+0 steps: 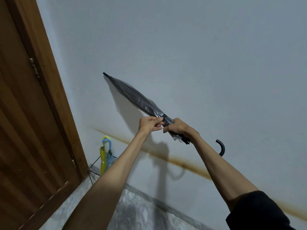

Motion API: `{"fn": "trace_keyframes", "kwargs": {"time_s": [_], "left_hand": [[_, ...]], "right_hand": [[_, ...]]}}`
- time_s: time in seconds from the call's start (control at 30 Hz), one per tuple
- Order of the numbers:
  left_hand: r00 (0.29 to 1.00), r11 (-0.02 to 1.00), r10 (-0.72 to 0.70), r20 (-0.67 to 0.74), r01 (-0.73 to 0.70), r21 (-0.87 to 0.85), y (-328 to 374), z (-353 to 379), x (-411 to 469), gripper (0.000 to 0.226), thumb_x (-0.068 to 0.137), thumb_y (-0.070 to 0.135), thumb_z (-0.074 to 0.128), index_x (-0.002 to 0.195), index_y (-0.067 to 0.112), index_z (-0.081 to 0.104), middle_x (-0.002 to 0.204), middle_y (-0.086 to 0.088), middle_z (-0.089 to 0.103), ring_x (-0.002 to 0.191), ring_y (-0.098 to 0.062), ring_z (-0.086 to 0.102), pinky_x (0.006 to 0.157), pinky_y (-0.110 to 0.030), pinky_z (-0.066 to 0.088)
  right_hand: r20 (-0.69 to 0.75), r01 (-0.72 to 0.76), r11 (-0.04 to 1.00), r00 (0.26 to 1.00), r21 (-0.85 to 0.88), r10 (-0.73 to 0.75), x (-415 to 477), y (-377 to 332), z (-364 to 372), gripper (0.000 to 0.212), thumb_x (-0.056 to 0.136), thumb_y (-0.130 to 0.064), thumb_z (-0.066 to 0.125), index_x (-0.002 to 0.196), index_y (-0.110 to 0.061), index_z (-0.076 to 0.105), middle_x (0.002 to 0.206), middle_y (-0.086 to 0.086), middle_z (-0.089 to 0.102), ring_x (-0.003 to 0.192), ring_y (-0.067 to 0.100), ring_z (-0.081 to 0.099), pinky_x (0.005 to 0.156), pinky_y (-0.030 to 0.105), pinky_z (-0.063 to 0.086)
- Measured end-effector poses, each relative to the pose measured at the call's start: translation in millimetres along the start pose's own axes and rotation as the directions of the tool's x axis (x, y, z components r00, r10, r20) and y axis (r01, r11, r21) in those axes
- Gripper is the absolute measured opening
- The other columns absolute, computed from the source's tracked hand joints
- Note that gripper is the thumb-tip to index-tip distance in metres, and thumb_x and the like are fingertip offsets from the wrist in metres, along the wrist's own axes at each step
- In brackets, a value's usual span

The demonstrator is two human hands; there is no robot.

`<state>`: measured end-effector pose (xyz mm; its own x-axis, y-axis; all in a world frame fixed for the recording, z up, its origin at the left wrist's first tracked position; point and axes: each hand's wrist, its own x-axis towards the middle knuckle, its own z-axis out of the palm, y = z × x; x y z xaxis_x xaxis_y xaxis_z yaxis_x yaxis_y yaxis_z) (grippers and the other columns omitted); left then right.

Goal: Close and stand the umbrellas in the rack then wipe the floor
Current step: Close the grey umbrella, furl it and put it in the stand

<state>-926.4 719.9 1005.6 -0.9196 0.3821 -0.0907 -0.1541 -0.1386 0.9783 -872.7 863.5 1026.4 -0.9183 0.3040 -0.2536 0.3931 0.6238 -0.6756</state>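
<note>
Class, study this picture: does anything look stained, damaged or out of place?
Yes: a brown stain runs in a long streak across the grey wall, low above the floor, with a darker blotch midway. It looks like a rust or water mark.

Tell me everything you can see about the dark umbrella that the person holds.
The dark umbrella is closed and held tilted before the wall, tip up-left, curved black handle lower right. Its grey canopy looks glossy and folded. The right hand grips the canopy's lower end; the left hand pinches the dark strap around it.
</note>
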Motion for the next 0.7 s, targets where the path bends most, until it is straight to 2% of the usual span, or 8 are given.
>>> {"fn": "trace_keyframes", "kwargs": {"time_s": [0.1,0.23,0.37,0.43,0.5,0.57,0.63,0.7], "left_hand": [[0.999,0.999,-0.031,0.021,0.031,0.013,0.5,-7.9,0.1,0.013,0.082,0.014,0.075,0.08,0.003,0.07,0.067,-0.007,0.071,0.054,-0.01,0.062,0.053,-0.018,0.055],[0.999,0.998,-0.034,0.029,0.033,0.055,-1.4,-15.7,-0.3,0.014,0.083,0.017,0.075,0.077,0.006,0.069,0.062,-0.002,0.071,0.058,-0.01,0.062,0.052,-0.019,0.054],[0.999,0.994,-0.035,0.04,0.031,0.105,-2.7,-25.2,0.9,0.016,0.084,0.022,0.073,0.078,0.008,0.068,0.071,-0.005,0.07,0.064,-0.01,0.06,0.05,-0.018,0.052],[0.999,0.981,-0.04,-0.004,0.04,0.19,-6.8,-27.8,3.4,0.025,0.08,0.033,0.077,0.078,0.01,0.068,0.071,-0.003,0.07,0.063,-0.012,0.06,0.051,-0.021,0.052],[0.995,0.908,0.012,-0.099,0.03,0.418,-11.3,-32.5,4.3,0.043,0.068,0.055,0.078,0.08,0.016,0.065,0.072,0.005,0.069,0.064,-0.013,0.062,0.06,-0.027,0.053],[0.968,0.687,0.239,-0.078,-0.111,0.718,-15.8,-40.5,2.9,0.061,0.059,0.067,0.074,0.094,0.02,0.056,0.09,0.009,0.063,0.081,-0.012,0.058,0.073,-0.033,0.049],[0.86,0.332,0.475,0.188,-0.372,0.867,-20.2,-52.7,4.9,0.085,0.057,0.064,0.076,0.124,0.021,0.044,0.123,0.003,0.049,0.114,-0.016,0.045,0.092,-0.038,0.044],[0.741,-0.066,0.478,0.471,-0.505,0.861,-18.2,-63.6,7.4,0.12,0.056,0.063,0.077,0.151,0.023,0.015,0.155,-0.008,0.017,0.145,-0.027,0.014,0.113,-0.048,0.026]], "right_hand": [[0.006,-0.012,0.999,1.0,-0.035,0.013,-0.5,-5.4,4.4,0.023,0.067,-0.026,0.072,0.07,-0.008,0.057,0.061,0.014,0.054,0.055,0.025,0.047,0.05,0.028,0.041],[0.018,-0.018,0.998,1.0,-0.054,0.019,-3.8,-7.9,11.8,0.022,0.067,-0.025,0.068,0.069,-0.007,0.056,0.051,0.014,0.054,0.045,0.025,0.045,0.047,0.029,0.042],[-0.014,-0.022,0.992,1.0,-0.125,0.021,-4.1,-12.5,17.4,0.021,0.068,-0.025,0.067,0.078,-0.008,0.06,0.051,0.015,0.059,0.042,0.026,0.049,0.045,0.027,0.043],[-0.015,-0.042,0.984,0.999,-0.175,0.04,-3.3,-13.7,17.5,0.026,0.065,-0.028,0.067,0.081,-0.009,0.06,0.052,0.013,0.06,0.045,0.027,0.052,0.049,0.031,0.045],[-0.008,-0.078,0.97,0.997,-0.229,0.078,-3.3,-15.6,16.3,0.031,0.062,-0.031,0.067,0.082,-0.009,0.059,0.053,0.011,0.061,0.046,0.027,0.054,0.052,0.033,0.046],[-0.014,-0.104,0.954,0.994,-0.283,0.104,-4.4,-15.9,13.9,0.035,0.062,-0.03,0.068,0.089,-0.008,0.06,0.056,0.01,0.063,0.046,0.027,0.055,0.052,0.031,0.047],[-0.011,-0.112,0.934,0.993,-0.34,0.115,-6.0,-19.1,10.6,0.037,0.065,-0.029,0.07,0.094,-0.008,0.063,0.058,0.008,0.063,0.047,0.025,0.055,0.052,0.028,0.046],[0.039,-0.11,0.918,0.99,-0.382,0.135,-8.1,-23.5,7.7,0.036,0.066,-0.029,0.069,0.093,-0.006,0.063,0.056,0.01,0.062,0.045,0.025,0.053,0.052,0.029,0.046]]}}
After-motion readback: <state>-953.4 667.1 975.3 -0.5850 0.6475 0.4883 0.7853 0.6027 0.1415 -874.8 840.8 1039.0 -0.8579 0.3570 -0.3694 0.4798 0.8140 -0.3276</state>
